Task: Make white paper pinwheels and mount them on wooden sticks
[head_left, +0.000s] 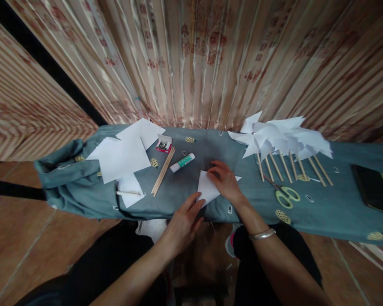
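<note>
A folded piece of white paper (206, 187) lies on the cloth in front of me, with a pointed corner showing to the right of my wrist. At its lower left edge my left hand (187, 219) holds the paper between thumb and fingers. My right hand (223, 178) rests over the upper part, fingers bent and closed on the paper's top edge. A glue stick (182, 162) with a green label lies just left of the paper. Beside it are several thin wooden sticks (163, 172) and a small open red box (164, 143) of metal pieces.
White paper sheets (124, 159) overlap at the left, near a white pencil-like stick (128, 193). Several paper pinwheels (279, 138) on sticks lie right, with green-handled scissors (287, 196) below them. A dark phone or tablet (375, 188) lies far right. A curtain (204, 63) hangs behind the cloth-covered table (344, 212).
</note>
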`<state>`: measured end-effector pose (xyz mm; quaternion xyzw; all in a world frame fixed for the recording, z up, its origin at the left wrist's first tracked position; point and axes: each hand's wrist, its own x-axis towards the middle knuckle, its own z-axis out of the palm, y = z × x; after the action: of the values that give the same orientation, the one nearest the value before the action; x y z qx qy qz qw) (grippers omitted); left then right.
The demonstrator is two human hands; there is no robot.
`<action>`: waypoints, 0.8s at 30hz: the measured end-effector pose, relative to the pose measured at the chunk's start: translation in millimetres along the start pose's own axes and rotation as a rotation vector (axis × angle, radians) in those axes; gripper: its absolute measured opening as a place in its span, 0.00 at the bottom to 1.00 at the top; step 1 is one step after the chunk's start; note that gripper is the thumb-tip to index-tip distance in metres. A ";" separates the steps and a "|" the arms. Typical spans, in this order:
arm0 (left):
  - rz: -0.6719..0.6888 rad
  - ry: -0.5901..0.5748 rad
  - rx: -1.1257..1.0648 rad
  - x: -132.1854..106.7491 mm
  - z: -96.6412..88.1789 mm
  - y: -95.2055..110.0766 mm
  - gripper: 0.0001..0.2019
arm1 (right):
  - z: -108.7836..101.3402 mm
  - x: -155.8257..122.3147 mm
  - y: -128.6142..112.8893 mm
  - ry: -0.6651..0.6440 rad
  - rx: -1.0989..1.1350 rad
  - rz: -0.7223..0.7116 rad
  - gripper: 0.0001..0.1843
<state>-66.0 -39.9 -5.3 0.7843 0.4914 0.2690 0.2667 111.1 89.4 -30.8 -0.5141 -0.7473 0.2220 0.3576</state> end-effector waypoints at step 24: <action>-0.017 -0.014 0.012 -1.6 0.9 0.2 0.20 | 6.4 0.4 0.2 0.029 -0.003 0.046 0.05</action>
<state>-65.9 -41.6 -6.1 0.7833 0.4979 0.2585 0.2676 106.3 90.1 -35.0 -0.5348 -0.7306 0.2214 0.3622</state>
